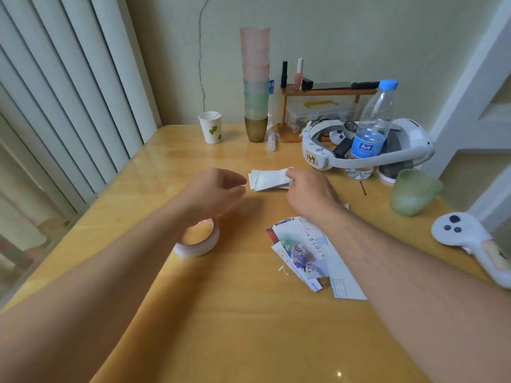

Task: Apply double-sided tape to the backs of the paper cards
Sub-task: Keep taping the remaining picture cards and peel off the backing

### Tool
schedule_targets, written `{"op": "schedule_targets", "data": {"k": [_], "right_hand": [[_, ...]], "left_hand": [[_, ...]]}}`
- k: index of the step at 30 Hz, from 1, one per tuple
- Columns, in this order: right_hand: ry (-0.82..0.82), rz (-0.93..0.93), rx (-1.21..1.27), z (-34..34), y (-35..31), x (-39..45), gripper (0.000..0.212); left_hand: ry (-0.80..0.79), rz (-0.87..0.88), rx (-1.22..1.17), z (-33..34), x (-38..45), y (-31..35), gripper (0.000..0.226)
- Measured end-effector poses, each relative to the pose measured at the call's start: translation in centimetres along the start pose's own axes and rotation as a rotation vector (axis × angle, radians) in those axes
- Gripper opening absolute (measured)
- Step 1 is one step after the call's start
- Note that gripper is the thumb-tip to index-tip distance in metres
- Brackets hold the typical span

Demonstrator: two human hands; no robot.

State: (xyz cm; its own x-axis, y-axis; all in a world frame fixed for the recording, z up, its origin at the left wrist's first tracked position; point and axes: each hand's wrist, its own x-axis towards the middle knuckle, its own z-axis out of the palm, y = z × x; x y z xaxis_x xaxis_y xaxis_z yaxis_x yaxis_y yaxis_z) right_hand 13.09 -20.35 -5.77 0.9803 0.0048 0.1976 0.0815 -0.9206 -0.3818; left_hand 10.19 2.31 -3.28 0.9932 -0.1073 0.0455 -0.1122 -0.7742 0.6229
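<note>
**Both hands reach toward a small stack of cards**

The right hand [307,190] touches the right edge of a small stack of paper cards [266,179] that lies white side up on the wooden table [221,313]. Its fingers are bent at the stack, but I cannot tell if they grip it. The left hand [214,190] hovers just left of the same stack, with fingers loosely curled and holding nothing.

Under the left wrist lies the roll of double-sided tape [197,240]. Under the right forearm is a fanned pile of printed cards [304,255], picture side up. Beyond the right hand stand a water bottle [372,125] and a white headset [367,146]. To the right of the right forearm are a green cup [413,192] and a white controller [470,241].
</note>
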Motion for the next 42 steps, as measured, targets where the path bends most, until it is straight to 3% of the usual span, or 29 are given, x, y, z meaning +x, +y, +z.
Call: {"op": "schedule_targets", "data": {"k": [5,9,13,16,19,25,27,30,32,35,37,42], "right_hand": [[-0.016,-0.002,0.108,1.6,1.3,-1.0,0.037],[-0.114,-0.053,-0.127,2.1,0.6,-1.1,0.033],[-0.187,-0.052,-0.171,1.9,-0.6,-0.5,0.04],[-0.094,-0.01,-0.072,1.2,-1.3,-1.2,0.031],[0.0,-0.023,0.114,0.7,-2.0,-3.5,0.031],[-0.002,-0.156,0.283,1.6,-3.1,-8.9,0.024],[0.066,-0.191,0.296,2.0,-2.6,-9.7,0.022],[0.101,-0.207,0.433,1.5,-2.2,-9.7,0.02],[0.101,-0.225,0.545,1.0,-2.0,-9.6,0.021],[0.078,-0.3,0.624,0.8,-2.1,-9.7,0.037],[0.079,-0.338,0.64,0.9,-2.1,-9.9,0.046],[0.207,-0.382,0.648,0.5,-2.5,-10.0,0.039]], "left_hand": [[0.147,0.007,-0.208,-0.2,-5.1,-2.2,0.014],[0.19,0.051,-0.155,0.6,-6.2,-2.4,0.017],[0.184,0.074,-0.06,0.0,-6.7,-2.4,0.02],[0.124,0.07,-0.045,-1.2,-7.7,-3.2,0.023],[-0.062,0.09,0.036,-2.8,-8.7,-4.5,0.008],[-0.228,0.13,0.443,-2.8,-8.4,-5.2,0.044],[-0.132,0.12,0.371,-2.3,-8.2,-5.1,0.035],[0.054,0.12,-0.078,-0.6,-8.3,-4.7,0.006],[0.069,0.101,-0.377,0.6,-8.3,-4.1,0.007],[0.086,0.122,-0.636,2.1,-8.4,-2.8,0.017],[0.061,0.126,-0.738,2.7,-8.4,-2.2,0.027],[0.002,0.209,-0.726,3.5,-9.0,-1.6,0.035]]}}
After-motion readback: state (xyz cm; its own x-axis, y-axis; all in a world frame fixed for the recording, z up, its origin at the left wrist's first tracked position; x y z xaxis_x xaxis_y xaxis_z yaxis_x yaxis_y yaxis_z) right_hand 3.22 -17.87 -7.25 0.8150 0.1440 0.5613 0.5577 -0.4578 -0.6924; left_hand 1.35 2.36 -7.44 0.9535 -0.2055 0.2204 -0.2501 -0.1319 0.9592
